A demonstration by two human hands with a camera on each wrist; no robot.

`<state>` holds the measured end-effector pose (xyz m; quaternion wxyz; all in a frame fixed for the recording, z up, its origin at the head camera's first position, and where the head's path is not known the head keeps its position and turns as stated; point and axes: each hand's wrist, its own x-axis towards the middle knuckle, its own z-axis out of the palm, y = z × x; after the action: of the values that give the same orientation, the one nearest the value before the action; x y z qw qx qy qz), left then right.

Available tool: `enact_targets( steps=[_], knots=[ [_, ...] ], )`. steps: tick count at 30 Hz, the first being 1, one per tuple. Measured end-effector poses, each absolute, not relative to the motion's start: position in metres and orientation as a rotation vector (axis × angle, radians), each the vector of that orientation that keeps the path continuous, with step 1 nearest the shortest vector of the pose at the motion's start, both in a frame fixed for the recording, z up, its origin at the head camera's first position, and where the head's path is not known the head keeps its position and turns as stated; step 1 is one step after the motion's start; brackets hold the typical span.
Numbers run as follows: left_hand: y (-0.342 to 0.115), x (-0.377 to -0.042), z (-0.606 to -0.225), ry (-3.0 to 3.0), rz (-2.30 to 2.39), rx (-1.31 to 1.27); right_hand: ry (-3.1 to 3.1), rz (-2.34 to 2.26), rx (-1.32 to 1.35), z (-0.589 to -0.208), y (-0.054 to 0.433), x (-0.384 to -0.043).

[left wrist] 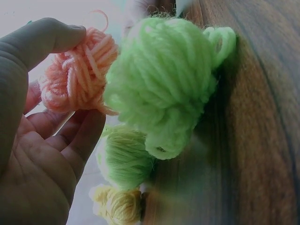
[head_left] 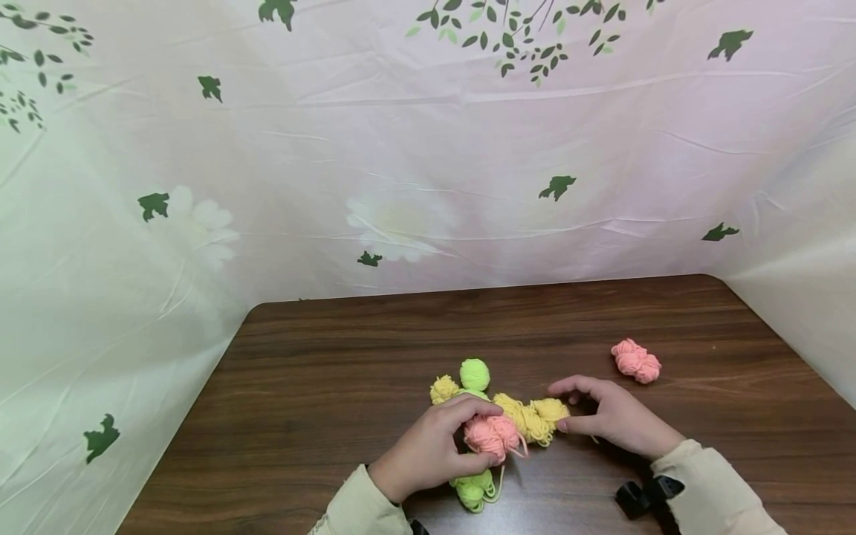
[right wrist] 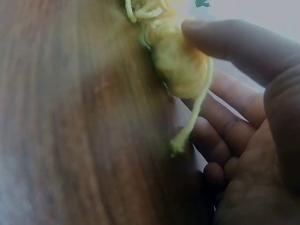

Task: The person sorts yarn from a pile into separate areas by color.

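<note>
My left hand (head_left: 438,446) holds a small pink bundle of yarn (head_left: 493,437) between thumb and fingers, raised over the other yarn; a loose strand hangs from it. In the left wrist view a green yarn bundle (left wrist: 161,75) sits close beside the held pink one. My right hand (head_left: 618,416) has its thumb and fingers round the outer end of a yellow yarn bundle (head_left: 550,411). The right wrist view shows the thumb tip at this yellow yarn (right wrist: 180,63), with a loose tail hanging down and the fingers behind it.
A green yarn ball (head_left: 475,374) and a smaller yellow one (head_left: 443,389) lie beyond my left hand. Green yarn (head_left: 473,490) also lies nearer me. Another pink bundle (head_left: 636,361) rests toward the right on the dark wooden table (head_left: 321,386). Patterned cloth (head_left: 428,171) hangs behind.
</note>
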<state>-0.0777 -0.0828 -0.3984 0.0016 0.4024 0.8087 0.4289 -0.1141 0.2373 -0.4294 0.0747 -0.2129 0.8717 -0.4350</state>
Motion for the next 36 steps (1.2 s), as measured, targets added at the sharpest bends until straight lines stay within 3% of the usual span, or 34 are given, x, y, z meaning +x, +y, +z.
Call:
enact_targets(
  steps=[15, 25, 36],
  knots=[
    [-0.084, -0.078, -0.396, 2.553, 1.341, 1.222, 2.633, -1.308, -0.664, -0.433, 0.238, -0.114],
    [-0.085, -0.078, -0.397, 2.558, 1.338, 1.219, 2.662, -1.229, -0.861, -0.431, 0.229, -0.112],
    [-0.087, -0.078, -0.394, 2.542, 1.362, 1.189, 2.707, -1.171, -0.725, -0.431, 0.228, -0.113]
  ],
)
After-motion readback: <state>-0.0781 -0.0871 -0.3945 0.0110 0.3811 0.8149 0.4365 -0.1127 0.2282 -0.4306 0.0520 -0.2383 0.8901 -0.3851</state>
